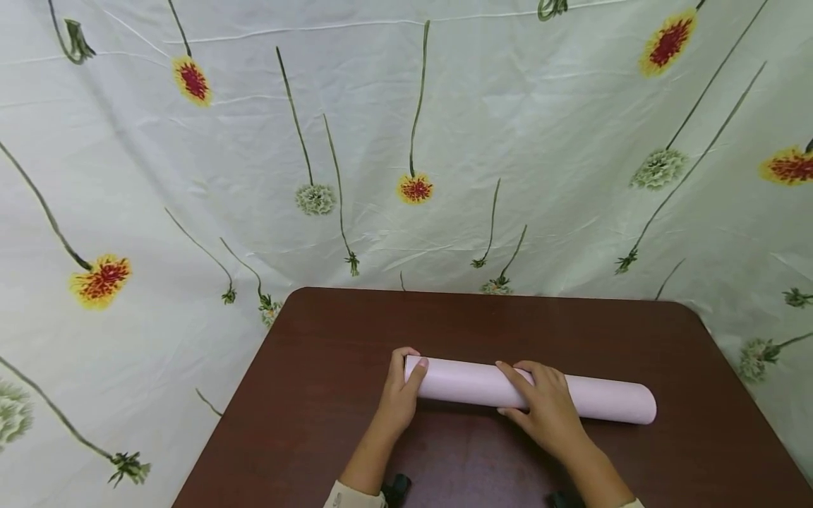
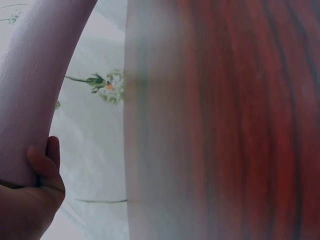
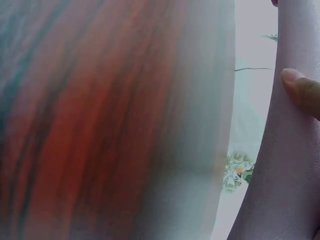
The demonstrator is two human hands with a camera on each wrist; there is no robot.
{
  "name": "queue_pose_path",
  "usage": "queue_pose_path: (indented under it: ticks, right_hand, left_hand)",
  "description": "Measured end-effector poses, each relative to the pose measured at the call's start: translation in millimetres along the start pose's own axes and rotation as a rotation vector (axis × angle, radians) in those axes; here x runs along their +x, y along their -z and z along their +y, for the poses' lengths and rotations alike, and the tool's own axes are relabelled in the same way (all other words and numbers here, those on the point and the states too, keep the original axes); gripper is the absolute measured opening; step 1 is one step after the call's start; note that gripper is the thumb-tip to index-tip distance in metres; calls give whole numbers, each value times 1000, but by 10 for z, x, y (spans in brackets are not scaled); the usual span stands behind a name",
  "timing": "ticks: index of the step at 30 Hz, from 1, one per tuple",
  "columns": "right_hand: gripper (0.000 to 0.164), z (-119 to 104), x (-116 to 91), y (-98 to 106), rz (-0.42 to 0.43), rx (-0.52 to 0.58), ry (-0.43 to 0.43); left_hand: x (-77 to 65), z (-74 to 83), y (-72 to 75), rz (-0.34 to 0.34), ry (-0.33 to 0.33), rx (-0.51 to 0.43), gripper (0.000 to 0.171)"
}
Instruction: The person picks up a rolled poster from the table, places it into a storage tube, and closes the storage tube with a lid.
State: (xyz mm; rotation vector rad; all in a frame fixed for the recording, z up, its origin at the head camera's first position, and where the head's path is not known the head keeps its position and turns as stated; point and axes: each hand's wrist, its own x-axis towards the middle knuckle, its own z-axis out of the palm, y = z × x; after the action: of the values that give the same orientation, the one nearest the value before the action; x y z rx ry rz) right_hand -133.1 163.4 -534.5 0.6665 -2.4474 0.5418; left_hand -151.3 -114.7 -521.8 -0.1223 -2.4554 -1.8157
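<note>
A long pale pink roll [image 1: 460, 381] of smooth sheet material lies crosswise over the table, its right end slightly nearer to me. My left hand [image 1: 399, 402] grips the roll's left end, the thumb on top and the fingers round the edge. In the left wrist view, the left hand's curled fingers [image 2: 45, 162] wrap the end of the roll [image 2: 37, 75]. Around its middle, my right hand [image 1: 549, 406] holds it with fingers over the top and thumb on the near side. The right wrist view shows one digit of that hand [image 3: 302, 92] against the roll's faintly textured surface [image 3: 287, 165].
The dark brown wooden table [image 1: 305, 437] has rounded far corners. Behind it and along both sides hangs a white cloth [image 1: 559, 127] printed with flowers and stems. Dark wrist-worn devices [image 1: 396, 488] show near the bottom edge.
</note>
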Motion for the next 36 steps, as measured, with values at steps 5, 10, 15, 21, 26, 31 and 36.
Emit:
queue_pose_path:
  ticks: [5, 10, 15, 21, 26, 31, 36]
  right_hand:
    - [86, -10, -2, 4, -4, 1, -10]
    - [86, 14, -9, 42, -21, -18, -28]
    - [85, 73, -39, 93, -29, -26, -62]
    - [84, 152, -91, 140, -53, -39, -96]
    - [83, 221, -123, 188, -55, -39, -107]
    - [82, 304, -178, 263, -60, -48, -121]
    - [81, 380, -223, 314, -65, -48, -142]
  left_hand:
    - [-8, 18, 65, -38, 59, -3, 46]
    - [6, 27, 115, 0, 98, -40, 56]
    - [38, -1, 190, 49, 90, -13, 59]
    - [60, -28, 305, 46, 103, 38, 62]
    - [78, -39, 411, 38, 123, 78, 65]
    - [110, -76, 512, 53, 133, 127, 75]
    - [128, -123, 575, 63, 153, 139, 82]
